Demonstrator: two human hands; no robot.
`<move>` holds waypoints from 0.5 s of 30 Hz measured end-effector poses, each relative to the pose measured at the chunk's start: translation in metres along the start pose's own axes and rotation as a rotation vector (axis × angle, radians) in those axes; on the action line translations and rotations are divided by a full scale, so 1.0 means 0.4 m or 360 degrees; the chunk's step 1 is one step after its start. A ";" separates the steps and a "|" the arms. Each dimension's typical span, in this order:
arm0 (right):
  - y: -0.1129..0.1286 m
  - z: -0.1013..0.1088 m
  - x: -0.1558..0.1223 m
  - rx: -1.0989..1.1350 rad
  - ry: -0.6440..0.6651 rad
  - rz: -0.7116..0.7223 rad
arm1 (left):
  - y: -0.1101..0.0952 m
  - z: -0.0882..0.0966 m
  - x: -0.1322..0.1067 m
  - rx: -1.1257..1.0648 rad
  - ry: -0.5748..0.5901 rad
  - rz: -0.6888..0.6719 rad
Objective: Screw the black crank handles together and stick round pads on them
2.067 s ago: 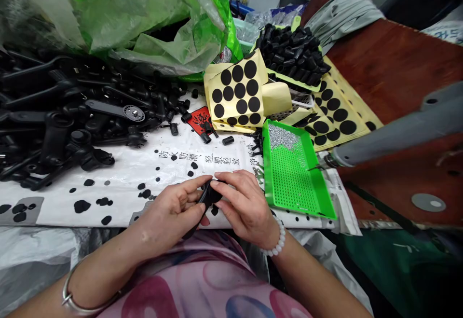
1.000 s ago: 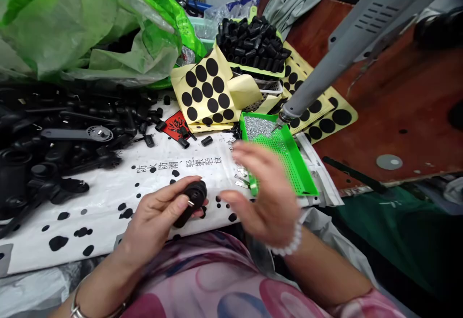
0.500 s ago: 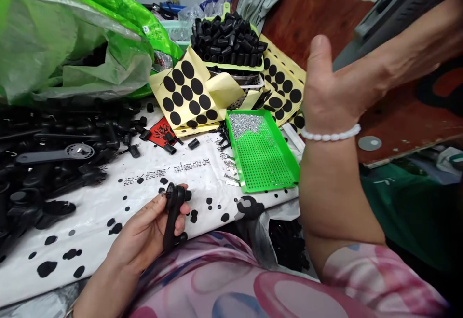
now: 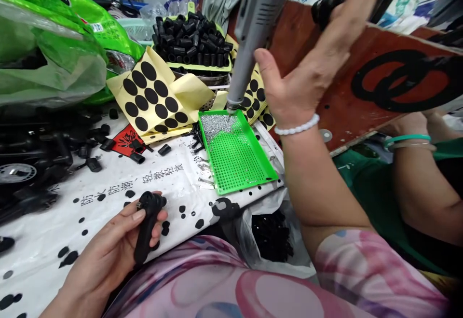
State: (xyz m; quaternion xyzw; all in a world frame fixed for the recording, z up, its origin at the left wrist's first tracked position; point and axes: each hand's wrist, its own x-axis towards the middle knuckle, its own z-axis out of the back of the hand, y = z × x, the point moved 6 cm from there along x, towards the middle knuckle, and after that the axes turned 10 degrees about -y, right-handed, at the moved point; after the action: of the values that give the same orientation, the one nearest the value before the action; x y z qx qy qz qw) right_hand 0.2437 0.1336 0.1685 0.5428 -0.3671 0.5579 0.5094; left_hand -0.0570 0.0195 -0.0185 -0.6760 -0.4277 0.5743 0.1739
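Observation:
My left hand point(image 4: 125, 241) is closed around a black plastic part shaped like a short crank arm point(image 4: 144, 226), with a round head near my thumb. My right hand point(image 4: 302, 79), with a white bead bracelet point(image 4: 298, 126) at the wrist, is at a grey electric screwdriver point(image 4: 249, 43). My thumb rests by the tool's side; the fingers stretch to the top edge and their grip is partly hidden. The screwdriver tip is down at the small silver screws point(image 4: 219, 125) in a green perforated tray point(image 4: 238, 161).
Black sleeves point(image 4: 191, 40) fill a basket behind. Sheets of round black stickers point(image 4: 152, 96) lean in front. Black parts point(image 4: 36, 154) are piled at left, below a green bag point(image 4: 79, 23). A bag of black pieces point(image 4: 273, 236) stands below the table edge. Another person's arm point(image 4: 415, 163) is at right.
The screwdriver has swung left and more upright, its tip coming down to the screws. My right hand moved left with it. My left hand keeps the black part; the view has turned right.

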 end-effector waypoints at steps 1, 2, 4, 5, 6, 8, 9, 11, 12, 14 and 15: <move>0.012 -0.019 -0.010 0.0021 0.0029 -0.0005 | 0.000 0.000 0.000 -0.0002 -0.0022 0.0003; 0.020 -0.043 -0.020 0.0091 0.0080 -0.0042 | 0.000 0.001 0.000 -0.0011 -0.0041 0.0003; 0.030 -0.084 -0.037 0.0354 0.0098 -0.0195 | 0.002 0.002 0.000 -0.0044 -0.0056 0.0009; 0.036 -0.100 -0.044 0.0526 0.0060 -0.0302 | 0.003 0.001 0.000 -0.0064 -0.0049 0.0012; 0.048 -0.112 -0.050 0.0703 0.0007 -0.0409 | 0.004 0.001 0.001 -0.0086 -0.0035 0.0014; 0.097 -0.128 -0.060 0.1009 -0.0034 -0.0524 | 0.007 0.002 0.003 -0.0119 -0.0023 0.0020; 0.138 -0.132 -0.062 0.1118 0.0002 -0.0498 | 0.009 0.003 0.004 -0.0128 -0.0024 0.0026; 0.223 -0.133 -0.063 0.1164 0.0077 -0.0443 | 0.011 0.006 0.006 -0.0134 -0.0030 0.0026; 0.259 -0.138 -0.064 0.1140 0.0126 -0.0462 | 0.012 0.007 0.006 -0.0132 -0.0033 0.0023; 0.317 -0.154 -0.064 0.1156 0.0187 -0.0483 | 0.011 0.008 0.005 -0.0134 -0.0036 0.0002; 0.336 -0.167 -0.065 0.1190 0.0203 -0.0501 | 0.010 0.008 0.004 -0.0137 -0.0038 -0.0015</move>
State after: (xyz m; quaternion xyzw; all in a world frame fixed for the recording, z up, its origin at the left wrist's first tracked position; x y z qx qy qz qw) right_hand 0.0953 0.1651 0.1529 0.7044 -0.0191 0.6006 0.3779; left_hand -0.0586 0.0178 -0.0234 -0.6740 -0.4573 0.5625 0.1423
